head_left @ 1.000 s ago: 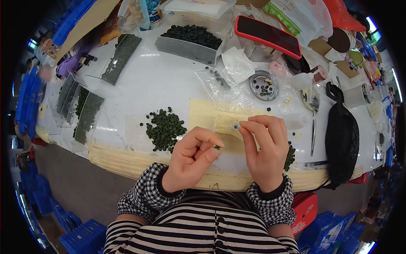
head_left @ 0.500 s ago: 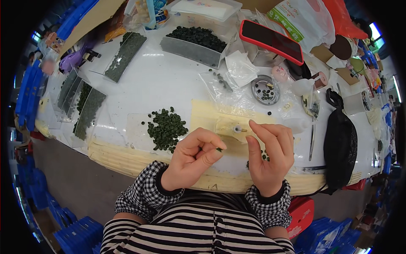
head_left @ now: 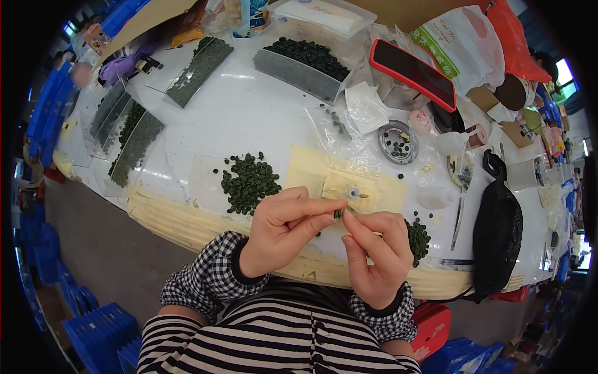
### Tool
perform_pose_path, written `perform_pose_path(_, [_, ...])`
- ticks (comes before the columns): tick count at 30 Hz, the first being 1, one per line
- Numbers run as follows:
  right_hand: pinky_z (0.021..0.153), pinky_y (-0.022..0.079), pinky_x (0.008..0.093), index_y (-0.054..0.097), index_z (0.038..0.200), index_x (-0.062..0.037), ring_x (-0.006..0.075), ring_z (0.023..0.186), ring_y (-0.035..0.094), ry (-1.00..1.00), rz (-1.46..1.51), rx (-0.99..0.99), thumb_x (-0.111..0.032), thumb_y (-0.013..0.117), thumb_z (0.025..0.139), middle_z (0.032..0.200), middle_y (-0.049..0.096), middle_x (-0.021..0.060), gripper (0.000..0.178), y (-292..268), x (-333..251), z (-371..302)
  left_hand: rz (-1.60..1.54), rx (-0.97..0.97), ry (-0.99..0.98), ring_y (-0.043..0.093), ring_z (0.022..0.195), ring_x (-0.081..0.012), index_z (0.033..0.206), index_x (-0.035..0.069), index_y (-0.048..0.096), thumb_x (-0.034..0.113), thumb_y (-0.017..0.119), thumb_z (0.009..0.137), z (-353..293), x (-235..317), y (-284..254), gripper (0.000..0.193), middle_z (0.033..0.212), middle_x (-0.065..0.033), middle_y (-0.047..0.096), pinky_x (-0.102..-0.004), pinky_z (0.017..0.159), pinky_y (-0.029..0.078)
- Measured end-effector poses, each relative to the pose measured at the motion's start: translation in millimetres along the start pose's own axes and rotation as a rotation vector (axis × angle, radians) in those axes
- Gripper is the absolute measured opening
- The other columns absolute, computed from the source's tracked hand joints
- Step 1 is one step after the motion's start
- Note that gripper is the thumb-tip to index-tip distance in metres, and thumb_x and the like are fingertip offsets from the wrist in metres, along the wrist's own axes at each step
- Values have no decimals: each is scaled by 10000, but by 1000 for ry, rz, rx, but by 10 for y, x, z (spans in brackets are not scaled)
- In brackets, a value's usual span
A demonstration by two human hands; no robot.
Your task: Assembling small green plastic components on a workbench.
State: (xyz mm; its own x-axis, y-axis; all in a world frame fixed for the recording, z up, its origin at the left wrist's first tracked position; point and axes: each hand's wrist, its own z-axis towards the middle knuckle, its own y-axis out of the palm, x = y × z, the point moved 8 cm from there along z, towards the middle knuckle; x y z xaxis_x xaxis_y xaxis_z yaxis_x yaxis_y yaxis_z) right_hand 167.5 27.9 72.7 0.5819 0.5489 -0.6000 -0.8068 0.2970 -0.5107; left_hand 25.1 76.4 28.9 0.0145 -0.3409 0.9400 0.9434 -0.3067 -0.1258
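My left hand (head_left: 283,230) and my right hand (head_left: 377,252) meet over the table's near edge, fingertips pinching a small dark green ring (head_left: 338,214) between them. Just beyond the fingers a small metal pin (head_left: 356,194) stands on a cream pad (head_left: 311,171). A pile of dark green rings (head_left: 249,181) lies to the left of my hands. A smaller pile of them (head_left: 418,237) sits right of my right hand.
A long tray of green rings (head_left: 299,62) stands at the back, and filled strips (head_left: 134,140) lie at the left. A red-cased phone (head_left: 414,73), a round metal dish (head_left: 397,140), tweezers (head_left: 459,215) and a black pouch (head_left: 498,237) lie at the right.
My right hand has come back toward my left, and the fingertips of both now pinch one ring together. The view has shifted slightly.
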Motion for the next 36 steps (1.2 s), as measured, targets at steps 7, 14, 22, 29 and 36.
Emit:
perform_pose_path(7, [677,488,327,718,1064,-29,241,775,595,-6,24,-6,4,745,723,897,657,80,343,24,11,-8,62,46,73,348,557,-69,1088,61,726,70,708,839,3,74,2,251,604,37,408,-220,505,274])
perform_pose_path(14, [674,492,319,716,1064,-17,241,777,596,-25,3,-16,8,747,713,894,654,82,354,39,-9,-6,185,82,154,390,554,-90,1104,41,714,46,714,822,-33,151,5,283,623,6,468,-226,498,312])
perform_pose_path(22, [669,498,319,715,1060,-13,242,772,596,-48,-37,-15,12,749,698,887,648,86,365,48,-27,-20,288,117,209,383,541,-98,1128,55,710,-2,738,770,-81,213,18,363,636,-2,427,-223,488,315])
perform_pose_path(29, [654,496,323,711,1062,-4,246,757,589,-64,-52,-17,25,748,687,878,639,87,378,57,-26,-39,355,92,279,414,493,-109,1186,73,685,-36,724,758,-80,236,42,444,619,-20,391,-243,452,352])
perform_pose_path(36, [653,497,324,709,1067,-4,247,755,591,-55,-31,-26,31,740,700,871,637,86,370,48,-25,-41,370,74,294,409,487,-113,1200,74,678,-54,716,747,-92,243,62,473,616,-22,383,-248,448,355])
